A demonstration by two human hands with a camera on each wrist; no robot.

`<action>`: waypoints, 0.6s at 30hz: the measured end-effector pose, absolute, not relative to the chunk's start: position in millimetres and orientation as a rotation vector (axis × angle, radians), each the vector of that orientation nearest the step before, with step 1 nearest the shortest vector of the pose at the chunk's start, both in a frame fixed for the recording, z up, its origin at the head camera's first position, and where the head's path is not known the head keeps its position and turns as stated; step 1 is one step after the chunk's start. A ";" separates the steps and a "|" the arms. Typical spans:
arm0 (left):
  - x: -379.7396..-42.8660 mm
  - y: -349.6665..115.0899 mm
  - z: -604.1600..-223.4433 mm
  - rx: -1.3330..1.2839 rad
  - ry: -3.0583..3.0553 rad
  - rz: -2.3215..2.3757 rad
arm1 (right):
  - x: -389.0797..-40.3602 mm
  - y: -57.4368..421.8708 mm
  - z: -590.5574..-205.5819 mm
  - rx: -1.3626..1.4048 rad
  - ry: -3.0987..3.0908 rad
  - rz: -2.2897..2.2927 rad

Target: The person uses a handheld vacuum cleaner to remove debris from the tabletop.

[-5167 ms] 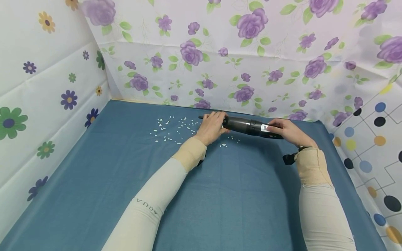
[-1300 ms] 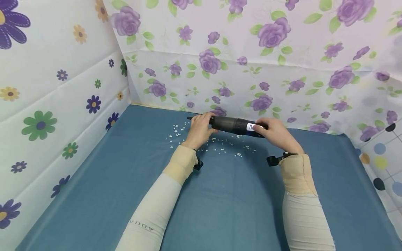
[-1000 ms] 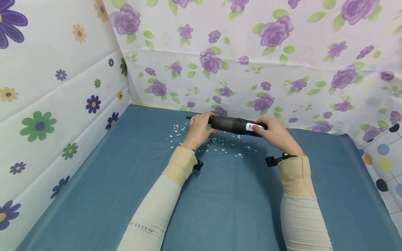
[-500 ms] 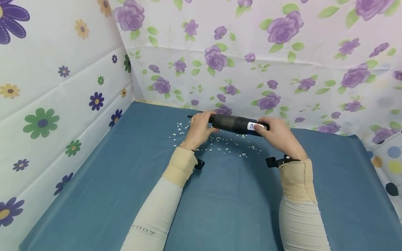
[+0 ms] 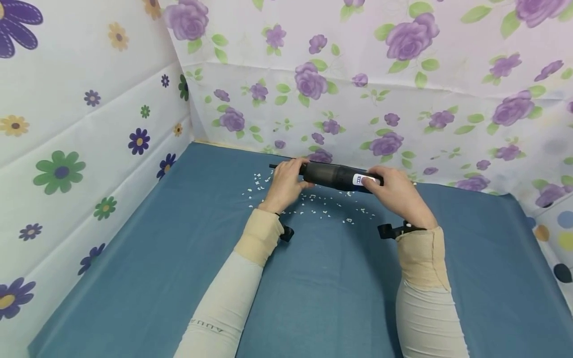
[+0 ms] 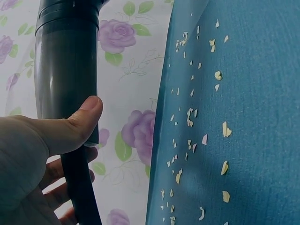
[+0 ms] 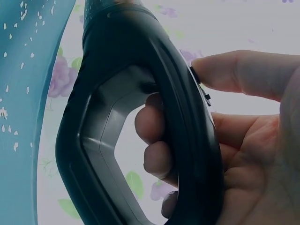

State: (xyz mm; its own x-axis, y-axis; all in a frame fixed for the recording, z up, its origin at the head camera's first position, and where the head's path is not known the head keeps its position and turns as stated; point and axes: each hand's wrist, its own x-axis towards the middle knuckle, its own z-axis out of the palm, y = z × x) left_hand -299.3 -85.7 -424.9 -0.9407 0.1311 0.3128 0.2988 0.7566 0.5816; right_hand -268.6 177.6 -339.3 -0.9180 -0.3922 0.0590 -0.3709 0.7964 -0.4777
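Covering the work surface, a blue cloth is running back to a far wall sheet printed with purple roses; a left wall sheet with daisies and a right wall sheet with coloured dots are flanking it. Pale scraps are lying scattered over the far part of the cloth — too many and too small to be counted. One black handheld vacuum is stretching crosswise above them near the far edge, and one white label is showing on its right part. Two hands are holding it: the left hand is grasping the front end, the right hand the rear. Two white sleeves are reaching in from the near side, with two beige cuffs and two black wrist mounts.

The left wrist view is revealing the left thumb lying against the dark barrel and fingers curling behind the narrow nozzle; up close, several scraps are looking yellowish. The right wrist view is showing what the head view is hiding — a looped handle, with at least three fingertips curling through its opening and the thumb touching a small black tab. Only the head view is showing the nozzle's tip, left of the left hand.
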 end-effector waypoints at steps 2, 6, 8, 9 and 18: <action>-298.3 -86.6 -425.0 -0.337 -2.699 -0.970 | -268.0 175.4 -338.3 -0.627 2.949 -0.758; -296.7 -87.6 -427.5 -0.334 -2.687 -0.998 | -265.8 171.4 -336.8 -0.649 2.968 -0.736; -295.6 -88.9 -428.7 -0.328 -2.683 -1.017 | -264.0 168.4 -336.5 -0.659 2.965 -0.732; -295.0 -89.9 -429.3 -0.323 -2.682 -1.024 | -262.9 166.7 -336.5 -0.666 2.963 -0.731; -294.0 -102.6 -433.6 -0.317 -2.686 -1.099 | -257.1 149.5 -339.1 -0.694 2.999 -0.724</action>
